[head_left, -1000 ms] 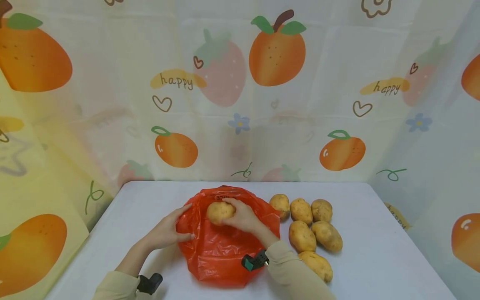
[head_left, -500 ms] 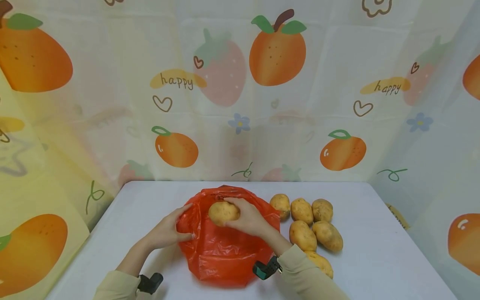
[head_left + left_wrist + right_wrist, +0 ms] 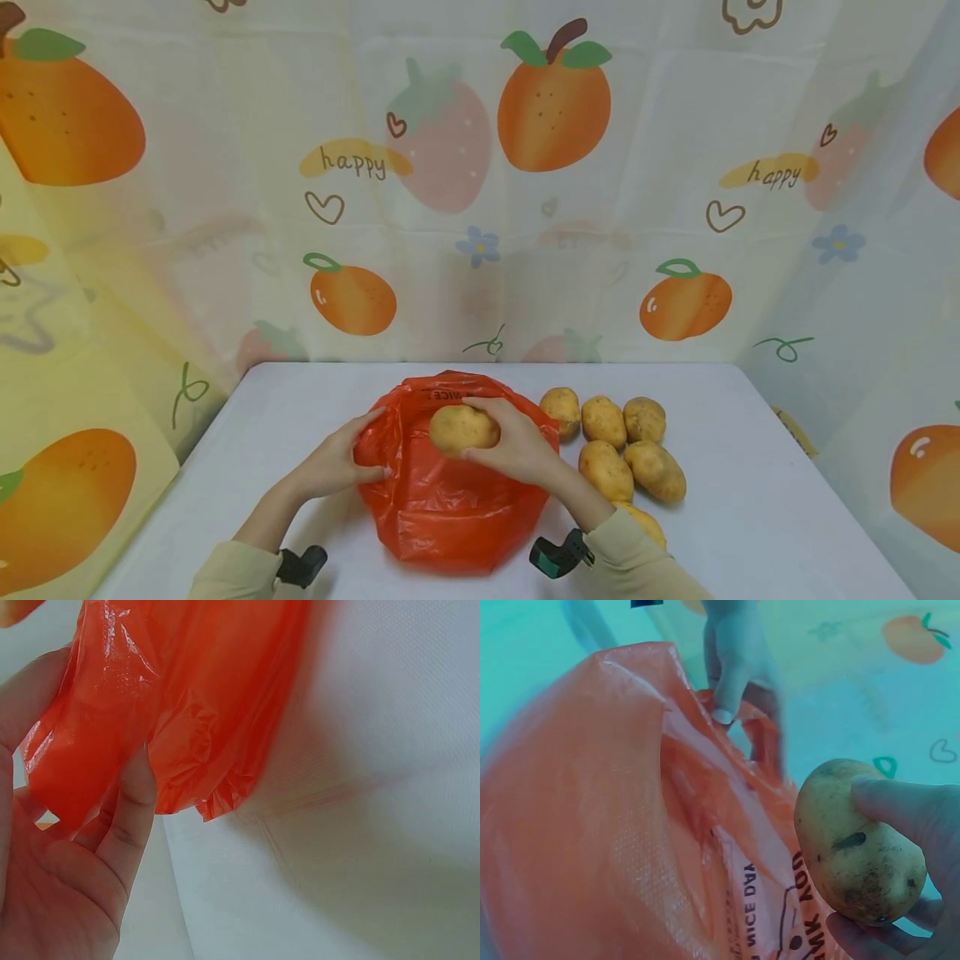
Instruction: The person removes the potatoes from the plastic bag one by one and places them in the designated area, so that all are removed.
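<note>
A red plastic bag point(image 3: 457, 521) with black lettering sits mid-table, its mouth spread wide. My left hand point(image 3: 327, 463) holds the left side of its rim, thumb and fingers on either side of the plastic, as the left wrist view of the bag point(image 3: 210, 682) also shows. In my right hand point(image 3: 516, 444) is a yellow-brown potato point(image 3: 459, 431), gripped by thumb and fingers over the bag's mouth. Close up in the right wrist view, this potato point(image 3: 851, 847) has dark marks on its skin and is beside the printed rim. The bag's inside is mostly hidden.
Several potatoes point(image 3: 604, 472) lie grouped on the white table point(image 3: 757, 500) right of the bag; the nearest is partly covered by my right forearm. A fruit-print curtain point(image 3: 480, 275) hangs behind the table and along both sides.
My right hand and the potato in it have shifted to the right over the bag. My left hand stays on the rim.
</note>
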`<state>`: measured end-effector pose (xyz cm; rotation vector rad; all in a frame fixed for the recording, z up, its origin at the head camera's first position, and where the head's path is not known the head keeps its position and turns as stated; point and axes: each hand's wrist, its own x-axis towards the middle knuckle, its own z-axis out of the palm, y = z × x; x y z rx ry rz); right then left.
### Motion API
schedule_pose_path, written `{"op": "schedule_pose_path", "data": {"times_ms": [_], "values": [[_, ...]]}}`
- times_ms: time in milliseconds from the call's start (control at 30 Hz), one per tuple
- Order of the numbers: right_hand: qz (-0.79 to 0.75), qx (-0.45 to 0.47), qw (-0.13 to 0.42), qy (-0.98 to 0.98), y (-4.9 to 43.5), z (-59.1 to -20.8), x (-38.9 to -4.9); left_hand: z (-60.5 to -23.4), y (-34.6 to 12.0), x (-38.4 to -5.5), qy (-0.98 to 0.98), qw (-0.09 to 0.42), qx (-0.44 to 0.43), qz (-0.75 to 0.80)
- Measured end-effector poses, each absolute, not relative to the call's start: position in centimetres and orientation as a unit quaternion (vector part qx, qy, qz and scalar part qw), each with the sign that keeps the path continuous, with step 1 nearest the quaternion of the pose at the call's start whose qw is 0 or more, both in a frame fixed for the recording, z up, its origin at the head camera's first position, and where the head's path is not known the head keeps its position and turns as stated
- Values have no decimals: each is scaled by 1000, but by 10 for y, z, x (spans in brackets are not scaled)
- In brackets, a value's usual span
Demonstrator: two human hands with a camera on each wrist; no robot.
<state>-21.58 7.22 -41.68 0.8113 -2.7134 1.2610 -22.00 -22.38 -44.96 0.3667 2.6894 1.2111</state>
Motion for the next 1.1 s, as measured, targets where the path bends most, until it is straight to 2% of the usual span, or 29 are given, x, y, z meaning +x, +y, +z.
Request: {"op": "schedule_pose_path", "data": {"times_ms": [233,533,833,1100], "values": [[419,244,33,-874,87,-415,-207,-451,-224,-221,899,84,124,412],[441,222,81,-866,111,-411,-200,-448,-224,-219,895,83,127,419],[444,164,51,-879,135,-414,-184,-447,-225,-217,895,79,135,419],[477,150,59,-864,159,-411,-169,-447,-224,-215,896,78,132,416]]}}
